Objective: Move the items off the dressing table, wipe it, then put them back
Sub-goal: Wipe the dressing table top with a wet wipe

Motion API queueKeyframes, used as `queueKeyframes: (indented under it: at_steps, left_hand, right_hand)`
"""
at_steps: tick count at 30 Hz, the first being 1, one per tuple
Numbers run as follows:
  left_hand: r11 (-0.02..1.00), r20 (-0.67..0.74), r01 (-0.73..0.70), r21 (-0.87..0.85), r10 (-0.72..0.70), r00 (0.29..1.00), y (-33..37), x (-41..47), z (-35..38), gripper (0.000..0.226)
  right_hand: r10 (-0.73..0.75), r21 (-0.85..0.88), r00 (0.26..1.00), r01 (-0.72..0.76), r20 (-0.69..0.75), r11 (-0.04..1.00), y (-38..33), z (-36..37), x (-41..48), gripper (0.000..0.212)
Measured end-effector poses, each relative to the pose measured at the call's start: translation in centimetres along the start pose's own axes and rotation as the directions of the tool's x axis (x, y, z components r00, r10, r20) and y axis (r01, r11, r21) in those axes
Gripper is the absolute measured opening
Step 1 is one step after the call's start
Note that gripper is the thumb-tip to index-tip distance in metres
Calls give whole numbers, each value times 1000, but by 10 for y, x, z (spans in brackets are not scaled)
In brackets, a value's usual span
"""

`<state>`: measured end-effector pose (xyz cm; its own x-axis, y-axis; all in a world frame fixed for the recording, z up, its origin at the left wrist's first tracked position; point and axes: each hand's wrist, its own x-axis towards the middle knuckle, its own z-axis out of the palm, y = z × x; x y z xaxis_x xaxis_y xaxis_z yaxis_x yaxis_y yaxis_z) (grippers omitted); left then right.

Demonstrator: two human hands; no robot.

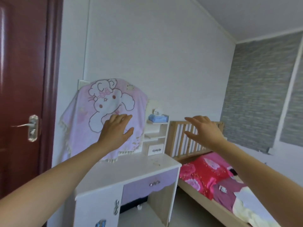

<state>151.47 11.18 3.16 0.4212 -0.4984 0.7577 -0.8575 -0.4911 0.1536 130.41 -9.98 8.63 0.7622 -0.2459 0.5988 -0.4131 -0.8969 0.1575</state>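
A white dressing table (124, 171) with lilac drawer fronts stands against the wall. A pink cartoon towel (85, 122) drapes over its mirror. On the small side shelf unit (155, 135) sits a blue tissue pack (158, 118). Small scraps (156, 163) lie on the tabletop near its right edge. My left hand (117, 130) is raised in front of the towel with fingers straight, holding nothing. My right hand (203, 128) is stretched out in the air to the right of the shelf unit, fingers spread, holding nothing.
A dark red door (21, 95) with a metal handle stands at the left. A wooden bed (196, 190) with slatted headboard and red floral bedding sits right beside the table. A small object (223, 188) lies on the bedding. Floor shows under the table.
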Motion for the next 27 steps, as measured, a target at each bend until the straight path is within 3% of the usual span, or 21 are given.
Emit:
queueKeyframes:
  at_steps: [8,19,23,27]
  left_hand:
    - [994,186,-34,101,14,982,8,84,129,53]
    - [994,85,-25,109,16,996,68,236,276,53]
    - [996,13,-5,85,4,1000,84,283,321,52]
    - [985,69,-62,163,51,996,76,308,373,53]
  right_hand:
    - [52,-51,993,-47,105,998,88,93,69,63]
    - [11,-135,993,5,120,991,257,182,186,57]
    - [-8,-93,999,12,46,996,295,210,246,54]
    - [-48,-38,994,52,95,998,313,266,288,51]
